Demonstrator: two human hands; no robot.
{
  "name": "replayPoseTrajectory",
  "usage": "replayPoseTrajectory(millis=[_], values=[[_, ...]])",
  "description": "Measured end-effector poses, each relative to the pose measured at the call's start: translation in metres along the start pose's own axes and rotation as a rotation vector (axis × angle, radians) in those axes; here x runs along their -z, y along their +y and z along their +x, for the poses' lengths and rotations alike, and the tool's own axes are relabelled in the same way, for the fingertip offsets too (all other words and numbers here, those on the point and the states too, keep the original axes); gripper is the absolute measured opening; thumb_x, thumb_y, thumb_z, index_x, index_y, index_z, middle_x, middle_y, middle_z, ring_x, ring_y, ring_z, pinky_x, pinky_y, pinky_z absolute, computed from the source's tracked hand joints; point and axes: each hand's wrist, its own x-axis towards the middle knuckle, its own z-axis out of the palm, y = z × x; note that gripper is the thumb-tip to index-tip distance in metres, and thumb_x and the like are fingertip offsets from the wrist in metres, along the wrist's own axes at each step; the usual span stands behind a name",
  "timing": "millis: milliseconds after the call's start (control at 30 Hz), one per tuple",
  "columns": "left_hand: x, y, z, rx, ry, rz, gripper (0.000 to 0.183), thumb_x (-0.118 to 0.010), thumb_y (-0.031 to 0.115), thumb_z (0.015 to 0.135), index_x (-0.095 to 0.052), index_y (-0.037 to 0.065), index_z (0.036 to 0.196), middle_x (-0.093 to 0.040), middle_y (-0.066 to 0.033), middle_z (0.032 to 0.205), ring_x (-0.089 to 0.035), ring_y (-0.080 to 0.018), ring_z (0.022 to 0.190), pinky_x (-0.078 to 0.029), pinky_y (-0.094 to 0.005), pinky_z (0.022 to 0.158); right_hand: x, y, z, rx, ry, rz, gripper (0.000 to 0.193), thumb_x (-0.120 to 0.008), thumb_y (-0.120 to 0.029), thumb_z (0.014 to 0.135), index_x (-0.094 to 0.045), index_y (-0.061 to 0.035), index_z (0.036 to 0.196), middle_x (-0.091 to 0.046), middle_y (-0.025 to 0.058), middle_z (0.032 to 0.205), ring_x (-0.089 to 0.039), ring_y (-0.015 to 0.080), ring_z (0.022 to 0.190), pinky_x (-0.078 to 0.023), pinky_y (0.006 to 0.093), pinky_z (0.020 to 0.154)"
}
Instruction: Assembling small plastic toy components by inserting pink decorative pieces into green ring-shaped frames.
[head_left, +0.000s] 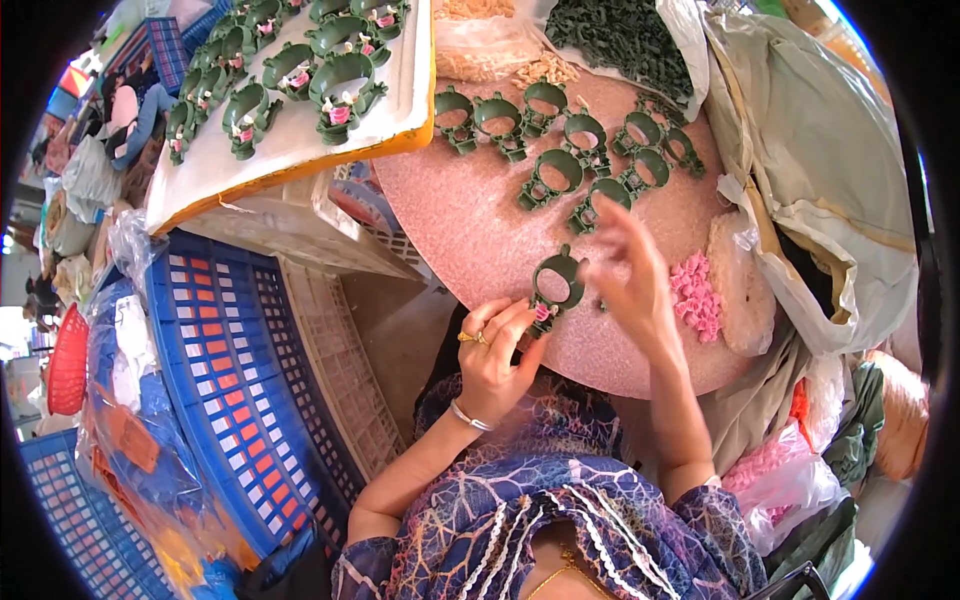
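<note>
My left hand (pixel 492 362), with a ring and a bracelet on it, is closed on a green plastic ring-shaped piece (pixel 573 268) at the near edge of the round pink table (pixel 480 220). A small pink and white flower shows on that piece beside my fingertips. Just to its right, my right hand (pixel 640 285) is raised over the table and blurred. Its fingers look apart, and I see nothing in them. Several more green ring-shaped pieces (pixel 556 172) without visible flowers stand beyond my hands. A pile of small pink flowers (pixel 695 297) lies right of my right hand.
At the upper left, a white foam board (pixel 290 165) bears several green pieces with flowers. Dark green parts (pixel 625 45) and cream-coloured parts (pixel 475 50) lie at the table's far side. Blue crates (pixel 225 380) stand at left; a large grey sack (pixel 810 170) is at right.
</note>
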Motion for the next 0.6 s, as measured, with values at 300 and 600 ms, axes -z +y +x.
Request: replayPoseTrajectory(millis=[300, 600], values=[[-0.009, -0.002, -0.009, 0.103, -0.034, 0.021, 0.052, -0.082, 0.002, 0.07, -0.059, 0.003, 0.116, -0.068, -0.0113, 0.107, -0.06, -0.0291, 0.107, -0.048, -0.0392, 0.092, 0.005, 0.096, 0.213, 0.3, 0.233, -0.583, 0.017, -0.066, -0.02, 0.086, -0.073, -0.0092, 0.097, -0.07, 0.0169, 0.086, -0.068, 0.0362, 0.084, -0.052, 0.0458, 0.076], [-0.005, -0.003, -0.006, 0.153, -0.025, -0.031, 0.052, -0.081, 0.001, 0.071, -0.058, 0.001, 0.118, -0.064, -0.0131, 0.111, -0.06, -0.0284, 0.107, -0.05, -0.0363, 0.091, 0.01, 0.115, 0.232, 0.325, 0.04, -0.655, 0.016, -0.061, -0.008, 0.081, -0.073, -0.0083, 0.093, -0.071, 0.0163, 0.09, -0.068, 0.0354, 0.087, -0.053, 0.0417, 0.076]])
